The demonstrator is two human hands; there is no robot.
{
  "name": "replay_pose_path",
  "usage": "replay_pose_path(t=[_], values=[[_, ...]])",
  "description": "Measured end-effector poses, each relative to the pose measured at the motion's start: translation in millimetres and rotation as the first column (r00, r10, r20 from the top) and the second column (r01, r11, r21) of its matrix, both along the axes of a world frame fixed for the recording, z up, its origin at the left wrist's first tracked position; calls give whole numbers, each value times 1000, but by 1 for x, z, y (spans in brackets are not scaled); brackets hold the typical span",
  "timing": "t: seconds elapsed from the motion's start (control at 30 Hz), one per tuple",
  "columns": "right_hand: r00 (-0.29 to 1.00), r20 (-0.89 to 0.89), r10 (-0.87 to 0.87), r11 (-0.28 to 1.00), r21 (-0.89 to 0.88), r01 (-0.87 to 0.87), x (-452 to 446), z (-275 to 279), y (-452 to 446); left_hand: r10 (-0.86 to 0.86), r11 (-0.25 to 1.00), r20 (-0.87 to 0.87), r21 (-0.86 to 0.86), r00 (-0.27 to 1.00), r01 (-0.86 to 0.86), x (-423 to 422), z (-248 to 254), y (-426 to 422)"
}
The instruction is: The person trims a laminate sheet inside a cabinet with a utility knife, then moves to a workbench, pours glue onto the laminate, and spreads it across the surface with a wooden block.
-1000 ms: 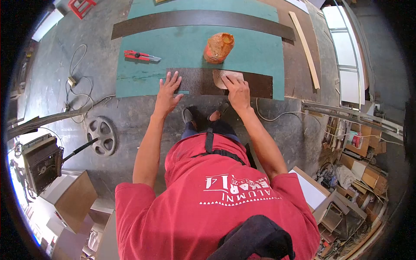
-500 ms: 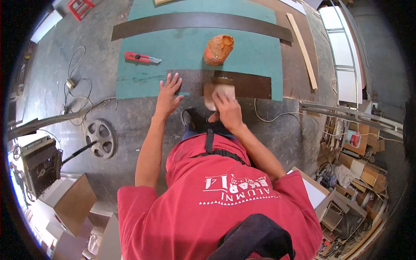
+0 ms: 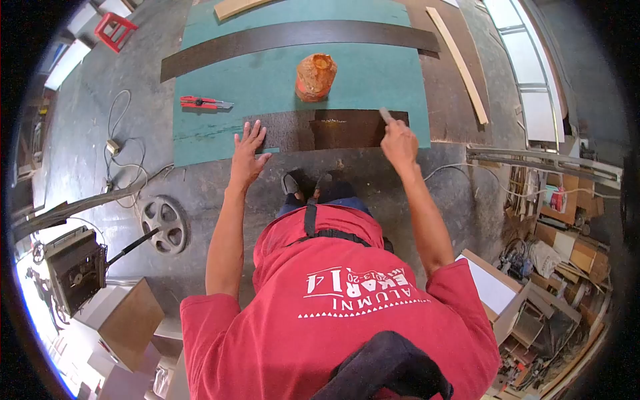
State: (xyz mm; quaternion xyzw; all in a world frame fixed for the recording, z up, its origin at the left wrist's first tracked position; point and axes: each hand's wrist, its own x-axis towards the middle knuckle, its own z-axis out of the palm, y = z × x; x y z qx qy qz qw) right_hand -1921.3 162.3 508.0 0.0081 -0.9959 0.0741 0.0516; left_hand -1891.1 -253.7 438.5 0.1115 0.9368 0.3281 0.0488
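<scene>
The short dark strip [image 3: 287,133] lies along the near edge of the green tabletop [image 3: 267,77]. Its longer right part looks darker and coated, with a small shiny streak near the top edge; the left part looks duller, seemingly uncoated. The left hand [image 3: 248,159] rests open, fingers spread, at the strip's left end, gripping nothing. The right hand [image 3: 400,145] is closed around a thin scraper [image 3: 385,116] at the right end. Beyond, the long dark strip [image 3: 300,37] lies apart from both hands, its coating unclear.
</scene>
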Motion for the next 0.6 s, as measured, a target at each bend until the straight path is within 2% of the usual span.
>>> replay_pose_path(t=[0.03, 0.23, 0.3, 0.47, 0.53, 0.57, 0.6], values=[[997, -37, 63, 998, 2, -63, 0, -8, -12, 13, 1000, 0, -10, 1000, -13, -1, 1, 0], [979, 109, 173, 975, -160, -154, 5, 6, -104, 9, 999, -23, -40, 1000, -9, 0, 3, 1], [958, 58, 280, 947, -181, -266, 1, 3, -124, -10, 998, -45, -54, 999, 8, -1, 4, -1], [946, 49, 321, 939, -144, -311, 16, 7, -148, -126, 990, -25, -71, 992, 124, -8, 18, -29], [902, 10, 432, 891, -155, -426, 43, 15, -148, -160, 986, -49, -56, 986, 157, -14, 16, -44], [906, 9, 424, 897, -145, -418, 53, 24, -150, -196, 978, -65, -77, 978, 191, -14, 14, -49], [893, 139, 429, 895, -202, -399, 61, 35, -151, -230, 970, -83, -98, 970, 222, -13, 12, -52]])
